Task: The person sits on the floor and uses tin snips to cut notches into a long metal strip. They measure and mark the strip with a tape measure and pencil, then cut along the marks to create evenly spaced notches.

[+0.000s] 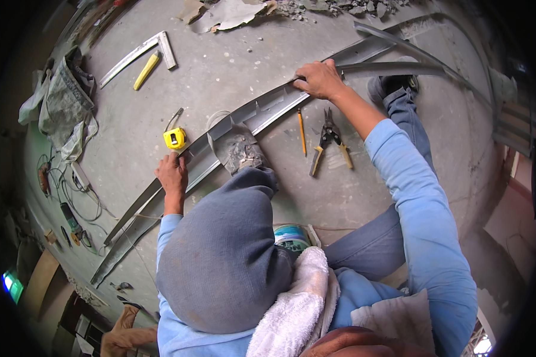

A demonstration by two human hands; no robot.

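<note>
Grey metal channel [278,102], largest item under the hands: long axis runs diagonally across the floor, from lower left, beside the left forearm, to upper right, past the right hand. Its edges part at the lower-left end; one folded piece or two, cannot tell. Upper right, beyond the right hand, a thin metal strip [399,41] slants across the channel's line. Metal square [167,50] lies well apart on the far side, no hand near it. Snips [327,134] with dark and yellow handles lie on the near side, below the right hand and nearer to it than to the left; blades point roughly away from the body. Dusty shoe [244,153] sits between the hands, toe over the channel's near edge. Right hand [321,80]: closed on the channel toward its upper-right part, fingers curled at the far edge. Left hand [172,174]: likewise curled on the far edge, lower left of the shoe, and the nearer of the two to the parted end; palm contact hidden. Key relation: both grips lie along one long edge, well apart, foot between. Yellow tape measure [175,138] rests just beyond the left fingertips, off the channel. Orange pencil [302,133], slimmest item, lies between channel and snips.
</note>
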